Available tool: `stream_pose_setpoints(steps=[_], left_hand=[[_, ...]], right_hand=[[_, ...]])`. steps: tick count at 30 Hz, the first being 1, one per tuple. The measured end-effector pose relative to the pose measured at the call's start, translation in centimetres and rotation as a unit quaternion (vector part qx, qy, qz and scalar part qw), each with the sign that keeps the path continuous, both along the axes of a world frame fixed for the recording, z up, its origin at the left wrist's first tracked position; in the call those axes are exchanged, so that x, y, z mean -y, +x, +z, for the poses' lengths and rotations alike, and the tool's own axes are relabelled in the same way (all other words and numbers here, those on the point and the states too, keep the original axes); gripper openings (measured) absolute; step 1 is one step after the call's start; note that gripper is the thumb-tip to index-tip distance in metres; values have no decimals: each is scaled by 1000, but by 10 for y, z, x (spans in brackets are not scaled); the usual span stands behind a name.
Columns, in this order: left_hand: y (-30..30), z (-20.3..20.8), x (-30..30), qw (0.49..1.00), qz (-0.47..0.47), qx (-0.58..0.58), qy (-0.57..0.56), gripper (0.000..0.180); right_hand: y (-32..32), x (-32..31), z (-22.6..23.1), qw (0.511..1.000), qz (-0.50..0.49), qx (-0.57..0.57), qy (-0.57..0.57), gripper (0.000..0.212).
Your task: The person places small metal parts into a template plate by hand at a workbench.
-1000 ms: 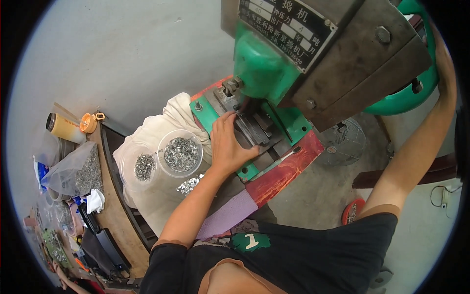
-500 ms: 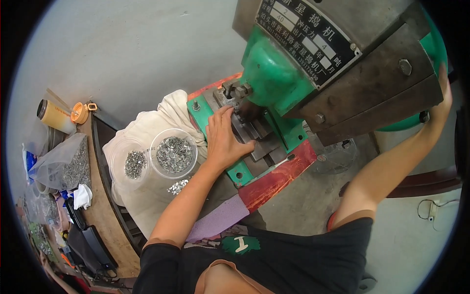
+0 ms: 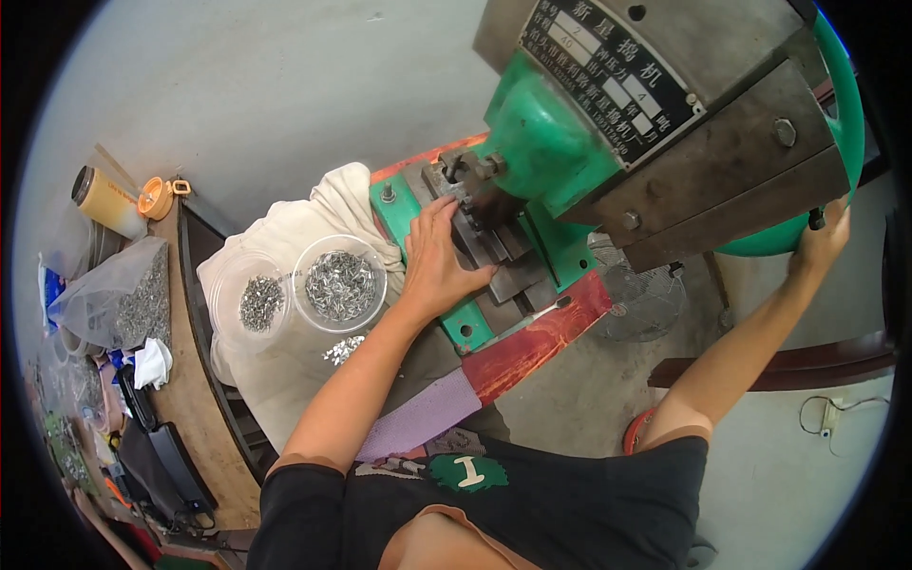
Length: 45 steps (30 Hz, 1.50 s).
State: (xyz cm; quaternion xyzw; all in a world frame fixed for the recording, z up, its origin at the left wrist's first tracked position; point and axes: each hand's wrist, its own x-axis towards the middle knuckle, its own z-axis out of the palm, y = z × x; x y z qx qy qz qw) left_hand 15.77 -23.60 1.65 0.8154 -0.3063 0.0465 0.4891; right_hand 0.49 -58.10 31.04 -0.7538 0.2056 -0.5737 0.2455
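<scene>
A green and bare-steel bench press stands in front of me, with a dark label plate on its side. My left hand reaches to the steel die under the ram. Its fingertips touch the die's left edge near a bolt, and the thumb rests lower down, well apart from them. Whether a small part lies under those fingertips is hidden. At the far right my right hand is wrapped round the rim of the green handwheel.
Left of the press, two clear tubs, one round tub and another tub, hold small metal pieces on a pale cloth. A loose pile lies beside them. A wooden table at left carries bags and tools. A fan stands beyond.
My right hand has come down and inward with the handwheel's rim. My left hand stays at the die. The whole view has shifted slightly.
</scene>
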Motion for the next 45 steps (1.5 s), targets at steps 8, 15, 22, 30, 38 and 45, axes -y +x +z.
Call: stream_pose_setpoints(steps=[8, 15, 22, 30, 38, 45], left_hand=[[2, 2, 0, 1000, -6, 0, 0, 98], [-1, 8, 5, 1000, 4, 8, 14, 98], [0, 18, 7, 998, 38, -1, 53, 95], [-29, 19, -4, 999, -14, 12, 47, 92], [-48, 20, -12, 997, -38, 2, 60, 94], [-49, 13, -16, 998, -50, 5, 49, 98]], right_hand=[[25, 34, 84, 996, 38, -73, -42, 55], [-1, 45, -49, 989, 32, 73, -124, 50], [3, 3, -63, 986, 34, 160, 8, 50], [-7, 12, -13, 997, 33, 66, 9, 54], [1, -1, -52, 979, -101, 90, -150, 53], [22, -135, -263, 990, 33, -119, -74, 26]])
